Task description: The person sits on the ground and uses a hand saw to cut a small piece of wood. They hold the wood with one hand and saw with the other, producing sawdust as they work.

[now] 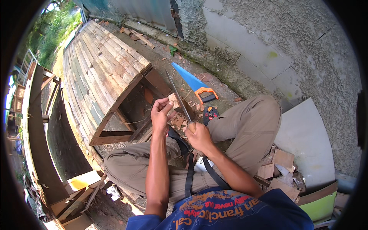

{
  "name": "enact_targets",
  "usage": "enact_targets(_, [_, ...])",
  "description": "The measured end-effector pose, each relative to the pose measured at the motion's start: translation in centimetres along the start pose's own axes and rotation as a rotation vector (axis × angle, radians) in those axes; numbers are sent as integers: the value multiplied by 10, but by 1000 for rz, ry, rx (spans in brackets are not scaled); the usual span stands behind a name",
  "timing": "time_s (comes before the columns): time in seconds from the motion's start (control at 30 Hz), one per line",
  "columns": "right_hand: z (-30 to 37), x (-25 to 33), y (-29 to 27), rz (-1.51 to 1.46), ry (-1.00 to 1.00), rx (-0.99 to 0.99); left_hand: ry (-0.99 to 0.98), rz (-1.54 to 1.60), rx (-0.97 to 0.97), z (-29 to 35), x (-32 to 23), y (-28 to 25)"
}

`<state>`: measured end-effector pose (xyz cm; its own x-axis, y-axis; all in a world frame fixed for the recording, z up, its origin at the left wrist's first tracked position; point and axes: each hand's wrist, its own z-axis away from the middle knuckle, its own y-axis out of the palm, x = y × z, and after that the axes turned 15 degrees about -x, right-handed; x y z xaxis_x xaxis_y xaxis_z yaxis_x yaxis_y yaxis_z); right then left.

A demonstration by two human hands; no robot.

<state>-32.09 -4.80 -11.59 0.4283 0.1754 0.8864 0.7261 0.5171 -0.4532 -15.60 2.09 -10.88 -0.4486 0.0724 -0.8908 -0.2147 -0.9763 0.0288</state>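
Note:
My right hand point(198, 136) is closed around the wooden handle of a machete point(171, 81), whose long, narrow blade points away and slightly left. Between the fingers and thumb of my left hand point(160, 112) is a small pale wood block point(174, 101). The blade lies along the block's right side; whether the two touch, I cannot tell. Below my hands, wood chips point(178, 122) are scattered on the ground between my feet. Beyond my right hand, a handsaw point(191, 81) with a blue blade and an orange and black handle lies on the ground.
A low slatted platform point(97, 73) of weathered bamboo or wood stands on the left. A rough grey wall point(276, 50) runs along the far right. Wood offcuts point(283, 159) are piled beside my right leg, near a pale flat panel point(306, 134). A wooden frame point(38, 145) stands far left.

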Motion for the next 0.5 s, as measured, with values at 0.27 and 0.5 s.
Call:
enact_targets(0.27, [1, 90, -46, -362, -149, -190, -17, 63, -24, 3, 1, -2])
enact_targets(0.5, [6, 17, -9, -1, 67, 67, 4, 50, -23, -1, 1, -3])
